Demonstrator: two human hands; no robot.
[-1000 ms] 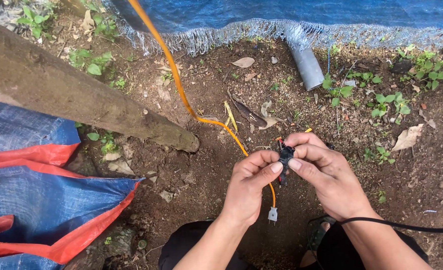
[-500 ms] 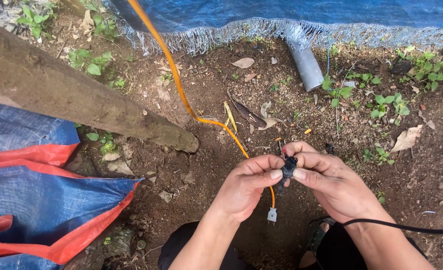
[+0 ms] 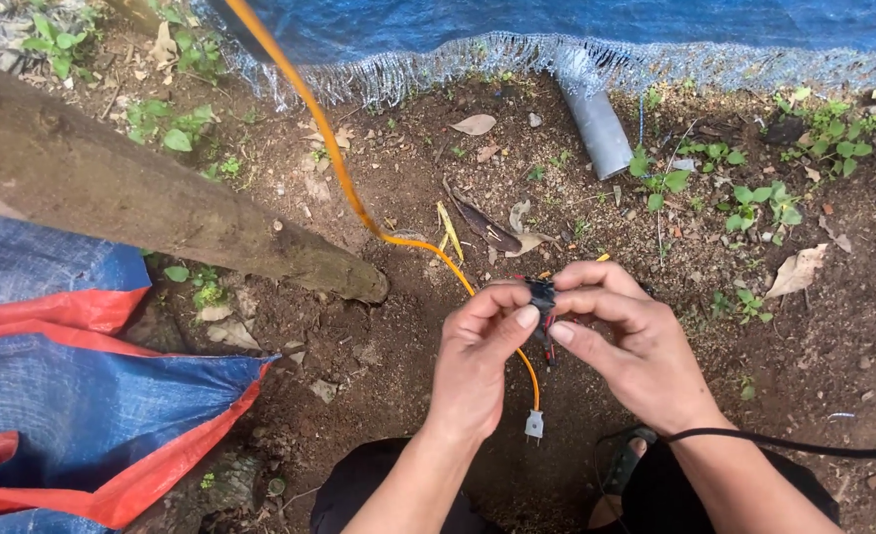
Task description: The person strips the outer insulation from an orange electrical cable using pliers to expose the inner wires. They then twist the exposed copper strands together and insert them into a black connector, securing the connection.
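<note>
My left hand and my right hand meet over bare soil and both pinch a small black part with red wire ends between thumbs and fingertips. An orange cable runs down from the top of the view and passes behind my left fingers. It hangs below them and ends in a small white plug. A thin black cable crosses my right wrist.
A thick log lies diagonally at left. A blue and red tarp covers the lower left, and a blue tarp with a frayed edge spans the top. A grey pipe pokes out under it. Weeds and dry leaves dot the soil.
Both hands have drifted slightly lower and to the right while working the small black part; the orange cable and plug hang much as before.
</note>
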